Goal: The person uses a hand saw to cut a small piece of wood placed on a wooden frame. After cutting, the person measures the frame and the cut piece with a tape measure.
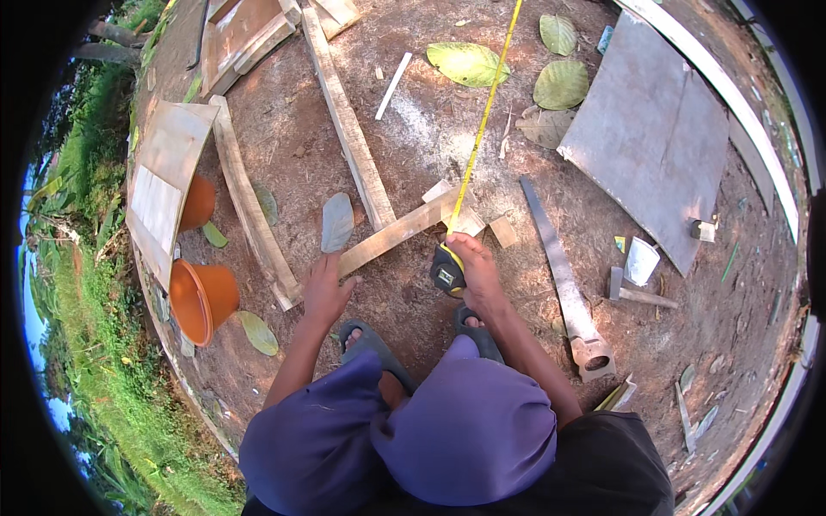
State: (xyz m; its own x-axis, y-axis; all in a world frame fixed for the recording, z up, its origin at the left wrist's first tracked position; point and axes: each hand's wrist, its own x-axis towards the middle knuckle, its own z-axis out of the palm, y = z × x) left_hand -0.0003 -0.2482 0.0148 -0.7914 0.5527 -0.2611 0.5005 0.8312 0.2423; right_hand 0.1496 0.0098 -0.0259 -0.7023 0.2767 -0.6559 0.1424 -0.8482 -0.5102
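Note:
My right hand [480, 273] grips a black and yellow tape measure [446, 273]. Its yellow blade [482, 125] runs out far ahead, past the top edge of the view. Under the blade lies a short wooden board [400, 235], slanting up to the right. My left hand [322, 291] is at this board's left end, thumb spread from the fingers; whether it presses on the wood I cannot tell. A pale leaf [337, 222] lies just beyond those fingertips. A long wooden beam [348, 120] stretches away from the board's far side.
Right of me lie a handsaw [559, 275], a hammer [641, 297], a white cup [641, 261] and a large grey sheet [658, 133]. Leftward are another beam [249, 206], orange pots [206, 297] and a leaning panel [168, 181]. A wooden frame [249, 43] stands at the far left.

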